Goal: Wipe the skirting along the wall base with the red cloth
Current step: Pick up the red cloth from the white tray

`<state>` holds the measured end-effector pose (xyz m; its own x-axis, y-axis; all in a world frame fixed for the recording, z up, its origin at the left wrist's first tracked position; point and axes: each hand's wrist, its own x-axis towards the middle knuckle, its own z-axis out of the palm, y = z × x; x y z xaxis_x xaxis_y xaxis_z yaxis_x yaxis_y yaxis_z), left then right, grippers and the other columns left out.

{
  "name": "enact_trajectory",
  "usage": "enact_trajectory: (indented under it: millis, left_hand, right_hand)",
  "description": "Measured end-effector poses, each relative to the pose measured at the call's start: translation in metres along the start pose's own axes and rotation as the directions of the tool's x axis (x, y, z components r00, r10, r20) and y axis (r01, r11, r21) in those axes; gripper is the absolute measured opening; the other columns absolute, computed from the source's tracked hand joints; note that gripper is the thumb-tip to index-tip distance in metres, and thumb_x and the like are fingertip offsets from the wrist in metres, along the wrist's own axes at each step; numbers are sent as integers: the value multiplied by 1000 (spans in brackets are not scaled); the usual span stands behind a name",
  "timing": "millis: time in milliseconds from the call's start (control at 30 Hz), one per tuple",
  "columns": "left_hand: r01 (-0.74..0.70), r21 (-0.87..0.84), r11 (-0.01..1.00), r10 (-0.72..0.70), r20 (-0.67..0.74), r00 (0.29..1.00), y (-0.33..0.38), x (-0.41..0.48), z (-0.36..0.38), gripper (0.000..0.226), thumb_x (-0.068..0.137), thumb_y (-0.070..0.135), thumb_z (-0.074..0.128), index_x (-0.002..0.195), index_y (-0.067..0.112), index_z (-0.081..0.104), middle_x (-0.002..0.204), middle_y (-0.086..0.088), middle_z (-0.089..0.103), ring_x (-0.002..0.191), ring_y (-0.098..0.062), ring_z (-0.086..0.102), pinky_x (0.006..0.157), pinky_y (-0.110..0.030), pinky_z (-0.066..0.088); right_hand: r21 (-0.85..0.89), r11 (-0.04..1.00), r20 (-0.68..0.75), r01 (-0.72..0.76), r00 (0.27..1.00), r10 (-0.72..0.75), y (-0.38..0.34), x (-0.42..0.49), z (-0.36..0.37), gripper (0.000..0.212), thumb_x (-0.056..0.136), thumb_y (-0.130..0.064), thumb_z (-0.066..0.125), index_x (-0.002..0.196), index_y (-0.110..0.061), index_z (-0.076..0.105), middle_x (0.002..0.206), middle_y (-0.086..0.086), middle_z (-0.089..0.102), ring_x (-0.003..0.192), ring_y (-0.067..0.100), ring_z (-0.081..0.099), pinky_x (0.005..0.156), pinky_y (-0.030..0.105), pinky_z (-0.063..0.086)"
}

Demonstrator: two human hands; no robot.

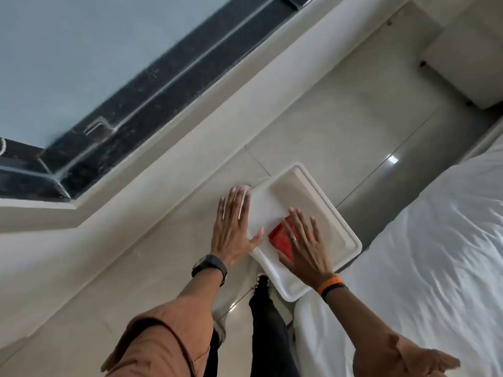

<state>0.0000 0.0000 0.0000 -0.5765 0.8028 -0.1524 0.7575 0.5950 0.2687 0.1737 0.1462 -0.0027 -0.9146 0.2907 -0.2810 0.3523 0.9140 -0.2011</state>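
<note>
The red cloth (280,238) lies folded in a white plastic tray (337,213) on the tiled floor. My right hand (306,242) is spread flat over the cloth with its fingers apart, covering the cloth's right part; it is not closed around it. My left hand (232,229) is open beside the tray's left edge, and its thumb touches the rim. The pale skirting band (174,137) runs diagonally along the wall base to the left, below a dark speckled stone strip (152,85). Neither hand is near the skirting.
A bed with white sheets (424,254) fills the right side, right against the tray. My leg and shoe (261,284) stand on the glossy tiles just below the tray. A white piece of furniture (468,61) stands at the top right.
</note>
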Motion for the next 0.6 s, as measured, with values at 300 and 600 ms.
enact_trajectory:
  millis: [300, 600]
  left_hand:
    - [110, 13, 994, -111, 113, 987, 0, -22, 24, 107, 89, 65, 43, 166, -4, 16, 175, -20, 12, 163, -34, 12, 132, -53, 19]
    - [116, 17, 993, -117, 86, 989, 0, -26, 29, 113, 84, 67, 49, 168, -2, 16, 176, -20, 11, 164, -34, 8, 132, -53, 18]
  right_hand:
    - [-24, 986, 113, -163, 980, 164, -6, -3, 28, 77, 100, -45, 58, 160, -16, 20, 168, 18, 14, 152, 41, 24, 120, 57, 32]
    - [59, 977, -62, -203, 976, 207, -19, 10, 28, 49, 88, -19, 78, 132, -8, 61, 135, 21, 58, 104, 43, 56, 84, 50, 50]
